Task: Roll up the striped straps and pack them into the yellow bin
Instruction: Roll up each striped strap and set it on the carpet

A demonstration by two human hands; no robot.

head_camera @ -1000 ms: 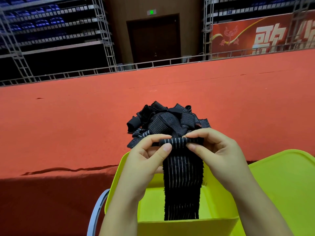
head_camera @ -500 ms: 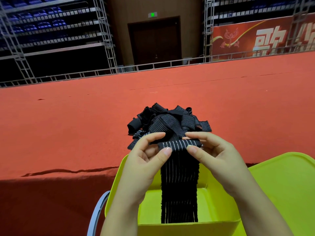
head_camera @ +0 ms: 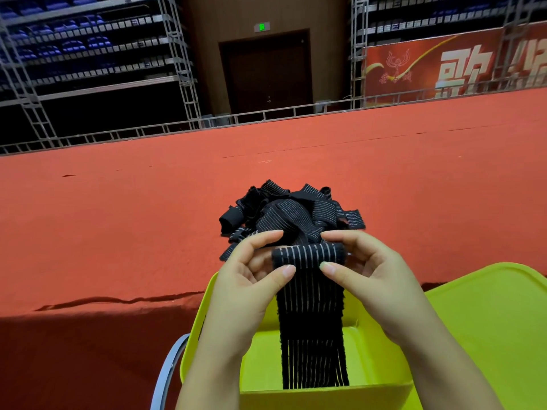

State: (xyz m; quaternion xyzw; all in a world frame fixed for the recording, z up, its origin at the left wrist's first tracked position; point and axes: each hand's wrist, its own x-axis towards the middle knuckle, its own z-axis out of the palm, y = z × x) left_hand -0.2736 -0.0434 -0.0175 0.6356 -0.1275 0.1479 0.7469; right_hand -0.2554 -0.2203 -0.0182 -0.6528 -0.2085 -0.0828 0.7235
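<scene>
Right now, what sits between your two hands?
In the head view, the rolled top of a striped strap spans between the left hand and right hand; its tail hangs into the yellow bin.

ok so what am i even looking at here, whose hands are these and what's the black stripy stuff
This is a camera worn on a person's head, looking forward and down at their own two bare hands; no robot is involved. The left hand and right hand pinch the rolled top of one striped strap, whose loose end hangs into the yellow bin. Behind them a pile of straps lies on the red carpeted surface. The bin's lid sits to the right.
</scene>
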